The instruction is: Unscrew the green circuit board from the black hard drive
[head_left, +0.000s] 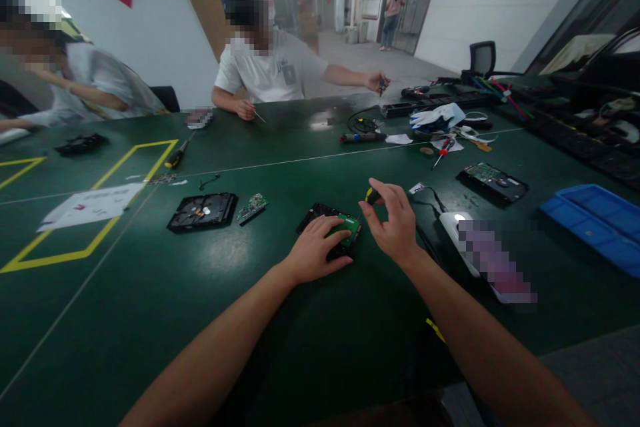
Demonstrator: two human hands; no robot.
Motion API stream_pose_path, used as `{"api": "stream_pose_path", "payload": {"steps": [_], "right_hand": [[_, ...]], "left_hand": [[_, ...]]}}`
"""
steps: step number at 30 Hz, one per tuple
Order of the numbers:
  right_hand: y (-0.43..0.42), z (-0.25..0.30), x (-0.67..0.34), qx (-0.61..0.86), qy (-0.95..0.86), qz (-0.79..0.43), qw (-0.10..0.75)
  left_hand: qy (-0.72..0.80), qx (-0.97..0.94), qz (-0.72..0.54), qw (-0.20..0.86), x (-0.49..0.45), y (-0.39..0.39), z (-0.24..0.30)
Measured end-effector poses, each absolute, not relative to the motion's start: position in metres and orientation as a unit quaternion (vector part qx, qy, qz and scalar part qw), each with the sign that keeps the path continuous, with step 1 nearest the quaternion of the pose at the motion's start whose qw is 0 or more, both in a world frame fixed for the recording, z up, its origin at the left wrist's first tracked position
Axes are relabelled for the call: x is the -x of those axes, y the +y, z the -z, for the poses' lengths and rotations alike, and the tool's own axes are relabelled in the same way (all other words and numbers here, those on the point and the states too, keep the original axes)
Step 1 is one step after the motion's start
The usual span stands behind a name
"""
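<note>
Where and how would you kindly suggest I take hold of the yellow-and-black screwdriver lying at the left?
I'd take the screwdriver by its thick handle from the near side, pinching across it, since that end faces you and the thin shaft points away.

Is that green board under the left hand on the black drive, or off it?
On: the green board lies against the black drive, with the left hand over both. Whether it's fastened, I cannot tell.

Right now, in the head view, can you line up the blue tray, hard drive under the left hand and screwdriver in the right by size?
Blue tray
Hard drive, partly covered
Screwdriver, partly hidden
</note>
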State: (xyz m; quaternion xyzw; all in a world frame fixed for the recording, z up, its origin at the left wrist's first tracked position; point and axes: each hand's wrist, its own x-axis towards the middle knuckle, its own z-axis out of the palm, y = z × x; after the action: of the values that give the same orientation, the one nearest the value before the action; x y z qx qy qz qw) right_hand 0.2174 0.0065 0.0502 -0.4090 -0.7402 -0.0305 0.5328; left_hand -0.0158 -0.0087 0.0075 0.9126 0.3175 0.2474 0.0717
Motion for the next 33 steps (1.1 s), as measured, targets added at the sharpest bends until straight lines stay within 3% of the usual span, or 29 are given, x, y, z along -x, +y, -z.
{"api": "stream_pose_path", "payload": {"steps": [26, 33], "right_hand": [[0.0056, -0.0527, -0.2178, 0.41, -0.733, 0.049, 0.541], [0.0041, -0.0516, -0.217, 0.395, -0.756, -0.015, 0.522]], "left_hand": [[0.321, -0.914, -0.237, 0.068, 0.0166, -0.0075, -0.0058], [0.321, -0.913, -0.243, 0.073, 0.0168, -0.0086, -0.0067]]}}
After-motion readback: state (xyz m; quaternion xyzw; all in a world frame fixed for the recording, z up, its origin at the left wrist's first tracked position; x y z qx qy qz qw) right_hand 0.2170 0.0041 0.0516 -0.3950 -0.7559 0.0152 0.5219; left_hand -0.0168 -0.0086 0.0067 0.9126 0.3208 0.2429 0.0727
